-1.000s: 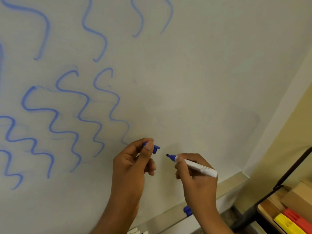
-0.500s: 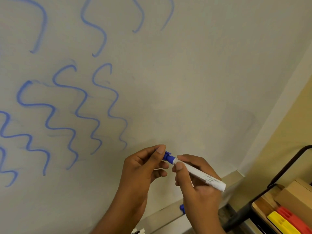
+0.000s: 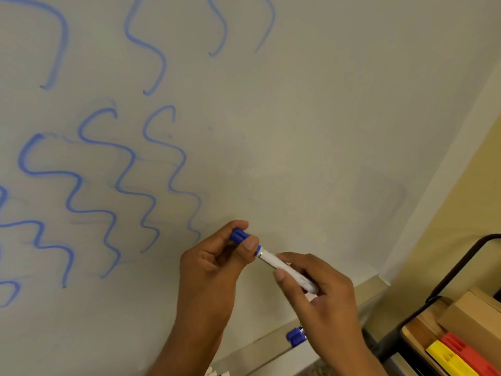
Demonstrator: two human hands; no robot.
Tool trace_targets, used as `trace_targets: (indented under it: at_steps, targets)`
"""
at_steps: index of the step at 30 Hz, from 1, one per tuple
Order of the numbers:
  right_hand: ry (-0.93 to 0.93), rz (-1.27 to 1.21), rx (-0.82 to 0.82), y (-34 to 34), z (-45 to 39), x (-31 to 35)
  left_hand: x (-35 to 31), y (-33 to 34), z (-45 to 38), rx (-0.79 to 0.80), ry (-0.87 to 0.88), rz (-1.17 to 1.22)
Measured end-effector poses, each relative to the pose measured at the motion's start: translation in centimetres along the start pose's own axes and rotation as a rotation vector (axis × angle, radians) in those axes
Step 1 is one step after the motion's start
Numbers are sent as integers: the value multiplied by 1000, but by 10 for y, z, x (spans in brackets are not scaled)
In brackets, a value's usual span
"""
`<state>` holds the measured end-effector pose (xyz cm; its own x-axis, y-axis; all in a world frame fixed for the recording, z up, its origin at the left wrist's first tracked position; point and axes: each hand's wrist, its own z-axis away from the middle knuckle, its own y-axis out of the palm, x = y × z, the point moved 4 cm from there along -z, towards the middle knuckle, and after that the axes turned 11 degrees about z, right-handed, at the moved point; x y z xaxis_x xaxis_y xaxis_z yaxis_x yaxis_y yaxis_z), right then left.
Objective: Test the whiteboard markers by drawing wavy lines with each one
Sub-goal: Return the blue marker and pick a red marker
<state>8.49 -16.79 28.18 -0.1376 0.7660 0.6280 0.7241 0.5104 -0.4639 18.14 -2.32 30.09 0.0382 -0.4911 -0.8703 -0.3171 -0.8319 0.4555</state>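
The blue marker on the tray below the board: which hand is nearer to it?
Right. The right hand hangs just above and beside the marker on the tray; the left hand is further up-left, holding the blue cap.

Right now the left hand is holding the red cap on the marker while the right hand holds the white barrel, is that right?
Not quite: the cap is blue, not red. The head view shows the left hand holding it on the marker while the right hand holds the white barrel.
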Motion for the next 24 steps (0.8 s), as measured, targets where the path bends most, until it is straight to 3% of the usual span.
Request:
trace_targets:
  at_steps: [3, 7, 12, 14, 16, 18, 20, 24]
  targets:
    - [-60, 153, 54, 10, 6, 3, 0, 7, 2, 61, 2, -58]
    - [113, 1, 46, 11, 10, 11, -2, 10, -4, 123, -14, -88]
    - [880, -884, 292, 23, 16, 18, -9, 19, -14, 328, -46, -95]
    - [1046, -1150, 435, 25, 21, 22, -9, 19, -18, 394, -72, -126]
    - [1076, -1332, 519, 26, 23, 25, -8, 18, -20, 432, -89, -136]
    - [1081, -1345, 543, 28, 24, 25, -6, 14, -19, 423, -97, -120]
    - [1099, -1190, 532, 28, 23, 22, 0, 7, -16, 355, -98, -91]
    - [1034, -847, 509, 34, 24, 7, 30, -27, 1, 75, -163, 8]
